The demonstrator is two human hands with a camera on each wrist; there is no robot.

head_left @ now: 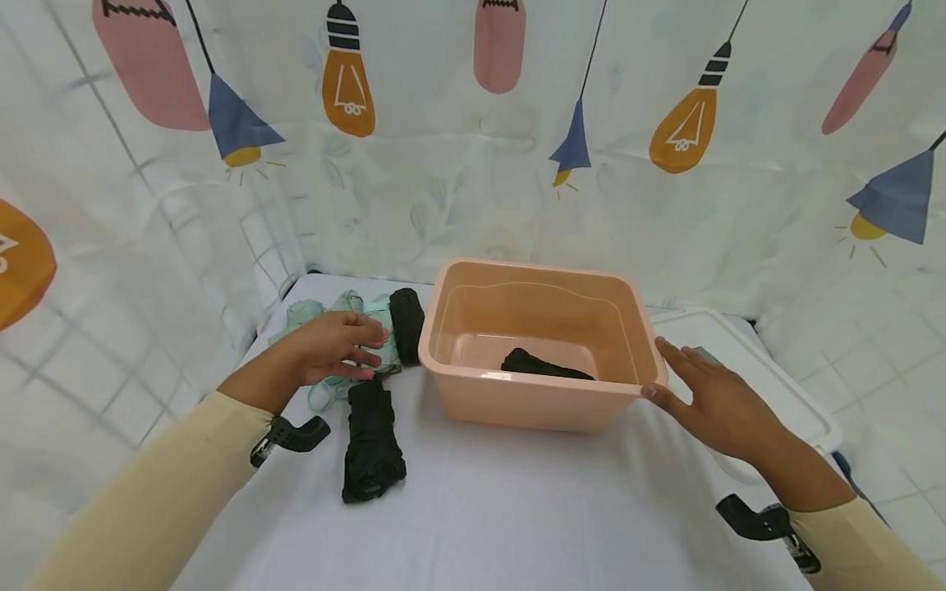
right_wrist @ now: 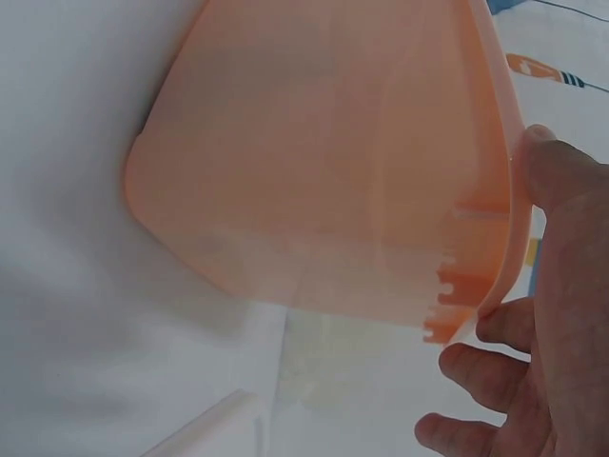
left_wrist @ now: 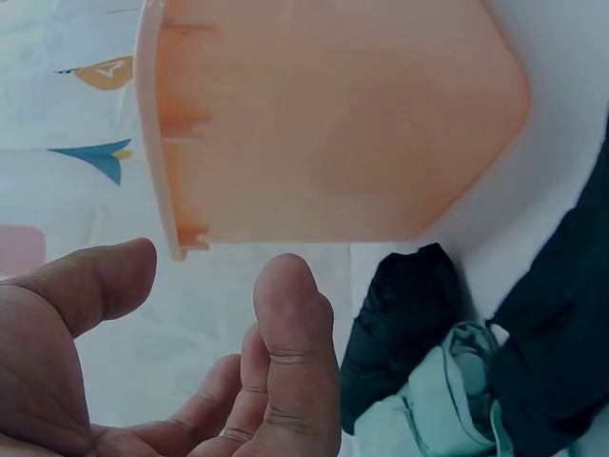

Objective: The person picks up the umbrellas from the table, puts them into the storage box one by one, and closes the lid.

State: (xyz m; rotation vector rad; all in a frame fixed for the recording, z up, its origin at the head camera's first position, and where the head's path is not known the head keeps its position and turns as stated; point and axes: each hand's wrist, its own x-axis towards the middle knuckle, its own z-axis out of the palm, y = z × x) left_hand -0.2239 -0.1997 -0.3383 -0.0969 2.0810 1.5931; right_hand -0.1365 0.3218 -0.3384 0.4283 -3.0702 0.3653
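Observation:
A peach plastic bin (head_left: pixel 532 402) stands on the white-covered table, with one dark rolled cloth (head_left: pixel 543 365) lying inside it. My right hand (head_left: pixel 717 402) touches the bin's right rim, thumb at the front corner and fingers along the side. My left hand (head_left: pixel 332 349) hovers over the pale green folded cloths (head_left: pixel 388 353), fingers loosely bent and nothing between them. A black rolled cloth (head_left: pixel 406 324) lies against the green ones, beside the bin's left side. Another black rolled cloth (head_left: pixel 373 443) lies nearer the front, below the left hand.
A white lid (head_left: pixel 739 361) lies flat to the right of the bin, partly behind the right hand. A patterned white curtain (head_left: pixel 443 180) hangs behind the table, and wire grid panels (head_left: pixel 273 246) show at the left side.

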